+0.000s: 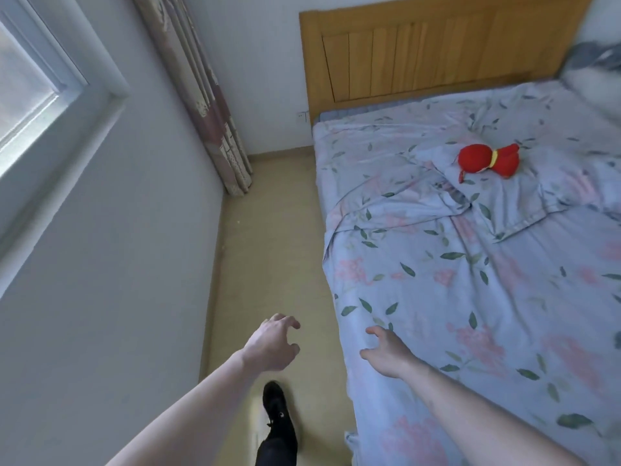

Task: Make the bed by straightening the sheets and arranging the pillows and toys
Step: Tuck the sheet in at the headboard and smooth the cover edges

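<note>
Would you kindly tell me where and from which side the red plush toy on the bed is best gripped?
Probably at the narrow waist with the yellow band on the red plush toy: it pinches in between two rounder bulges, so fingers can close around it. The toy lies on its side on the floral sheet, so come from above; the right hand is nearer.

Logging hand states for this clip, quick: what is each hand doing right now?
Left hand: open, fingers loosely curled over the floor, holding nothing.
Right hand: open, resting on the floral sheet near the bed's edge.
</note>
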### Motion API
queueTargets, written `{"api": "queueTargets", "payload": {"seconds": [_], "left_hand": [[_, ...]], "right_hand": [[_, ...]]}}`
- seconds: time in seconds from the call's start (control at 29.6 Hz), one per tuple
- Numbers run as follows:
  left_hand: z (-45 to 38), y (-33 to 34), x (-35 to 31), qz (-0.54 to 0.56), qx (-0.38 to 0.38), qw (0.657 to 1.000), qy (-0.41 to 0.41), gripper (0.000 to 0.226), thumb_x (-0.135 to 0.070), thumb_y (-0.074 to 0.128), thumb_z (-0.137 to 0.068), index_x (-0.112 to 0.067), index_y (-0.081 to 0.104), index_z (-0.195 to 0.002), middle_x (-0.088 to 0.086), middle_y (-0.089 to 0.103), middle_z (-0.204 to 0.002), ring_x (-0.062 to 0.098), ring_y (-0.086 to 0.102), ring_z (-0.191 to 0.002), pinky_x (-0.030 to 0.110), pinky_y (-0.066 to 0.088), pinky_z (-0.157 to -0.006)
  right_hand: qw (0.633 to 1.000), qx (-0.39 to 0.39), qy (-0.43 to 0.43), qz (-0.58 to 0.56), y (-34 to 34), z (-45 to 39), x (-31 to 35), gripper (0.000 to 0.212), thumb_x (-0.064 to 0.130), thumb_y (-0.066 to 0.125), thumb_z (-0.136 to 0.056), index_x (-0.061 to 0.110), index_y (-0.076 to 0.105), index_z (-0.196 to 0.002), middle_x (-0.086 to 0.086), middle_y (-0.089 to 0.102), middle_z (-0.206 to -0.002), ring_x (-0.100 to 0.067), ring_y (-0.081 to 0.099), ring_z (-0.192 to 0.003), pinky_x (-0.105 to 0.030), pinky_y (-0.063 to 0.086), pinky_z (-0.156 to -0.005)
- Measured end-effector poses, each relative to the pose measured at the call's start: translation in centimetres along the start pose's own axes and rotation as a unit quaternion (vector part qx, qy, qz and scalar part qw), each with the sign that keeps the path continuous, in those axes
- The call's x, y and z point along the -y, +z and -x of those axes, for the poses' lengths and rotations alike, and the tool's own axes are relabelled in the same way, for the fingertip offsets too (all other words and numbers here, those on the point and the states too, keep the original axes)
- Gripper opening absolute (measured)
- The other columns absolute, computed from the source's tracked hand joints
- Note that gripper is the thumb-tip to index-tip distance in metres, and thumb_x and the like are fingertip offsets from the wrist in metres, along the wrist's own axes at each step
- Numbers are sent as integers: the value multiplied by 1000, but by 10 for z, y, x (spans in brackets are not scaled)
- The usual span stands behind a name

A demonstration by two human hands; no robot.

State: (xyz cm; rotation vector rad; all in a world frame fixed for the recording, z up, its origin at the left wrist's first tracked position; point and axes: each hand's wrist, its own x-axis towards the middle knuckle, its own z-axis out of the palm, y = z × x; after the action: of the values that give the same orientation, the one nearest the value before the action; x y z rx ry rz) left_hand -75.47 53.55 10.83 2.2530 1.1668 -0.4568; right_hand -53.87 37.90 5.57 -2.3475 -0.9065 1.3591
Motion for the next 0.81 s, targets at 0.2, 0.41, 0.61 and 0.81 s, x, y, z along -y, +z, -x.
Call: {"api": "queueTargets", "payload": {"seconds": [0.2,0.41,0.61,0.81], "left_hand": [[-61,-47,52,-27,30,999,7,49,-30,58,-91,-32,50,-139,-6,45,-142,19,44,-132,32,44,-103],[-143,-120,81,-28,21,997,63,48,-28,58,-89,-33,52,-137,-3,46,-141,22,47,-130,33,46,-100],[-197,-151,69,-54,50,991,110,49,-27,58,-90,-31,51,-139,-3,45,-142,22,46,-132,32,43,-103],[-266,-179,41,-77,80,983,147,50,-26,58,-91,-31,50,-140,-4,43,-145,22,48,-129,33,45,-101]], "right_hand": [[999,-24,34,-25,-2,-42,57,67,29,54,-91,24,32,-154,-1,33,-156,-16,62,-106,-27,49,-79],[995,-65,66,-49,-7,-96,119,64,32,56,-92,25,34,-152,-2,31,-156,-21,61,-110,-27,45,-80],[990,-82,90,-75,-28,-115,144,65,30,55,-93,24,31,-153,-2,28,-156,-20,55,-103,-30,46,-84],[981,-104,124,-107,-70,-164,147,67,27,56,-89,23,34,-152,-6,39,-148,-16,66,-78,-28,51,-68]]}}
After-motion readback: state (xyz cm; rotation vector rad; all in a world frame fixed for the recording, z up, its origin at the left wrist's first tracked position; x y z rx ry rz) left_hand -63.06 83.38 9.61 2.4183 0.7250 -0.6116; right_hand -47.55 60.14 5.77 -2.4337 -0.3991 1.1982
